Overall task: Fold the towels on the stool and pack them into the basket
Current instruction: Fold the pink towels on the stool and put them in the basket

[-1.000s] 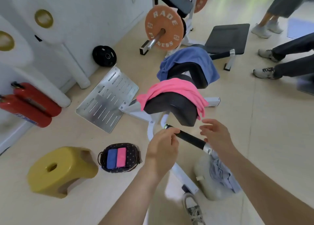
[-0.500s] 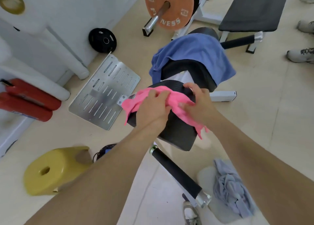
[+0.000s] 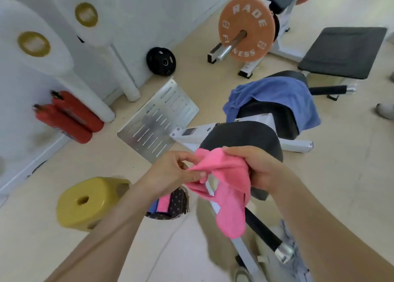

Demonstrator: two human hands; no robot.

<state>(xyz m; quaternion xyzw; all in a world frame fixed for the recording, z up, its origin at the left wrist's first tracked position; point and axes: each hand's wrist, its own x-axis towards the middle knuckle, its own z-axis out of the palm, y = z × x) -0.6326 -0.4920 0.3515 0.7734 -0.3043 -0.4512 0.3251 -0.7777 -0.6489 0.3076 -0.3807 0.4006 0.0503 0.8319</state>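
In the middle of the view, above the floor, the left hand (image 3: 170, 170) pinches one edge of the crumpled pink terry towel (image 3: 226, 198) between thumb and fingertips. The right hand (image 3: 258, 168) is closed around a bunch of the same towel at its upper part. The two hands are near each other, with only a short piece of cloth between them. The pink terry towel is held in the air and is not spread. Most of it hangs from the right hand toward the near side, so its long axis runs from the hands downward.

Just beyond the hands is the black padded seat (image 3: 241, 136) of an exercise machine. Farther away, a blue terry towel (image 3: 273, 98) is draped over a second pad.

To the left and nearer than the left hand stands the yellow plastic stool (image 3: 85, 202), with a round hole in its top. Between the stool and the hanging towel, partly hidden by the left forearm, sits the dark dotted fabric basket (image 3: 177, 202). Folded blue and pink cloth shows inside it.

I judge that the coming move goes left and down, toward the stool. The left hand is the nearer one to the stool and the basket. The towel probably has to be opened flat there before any fold.
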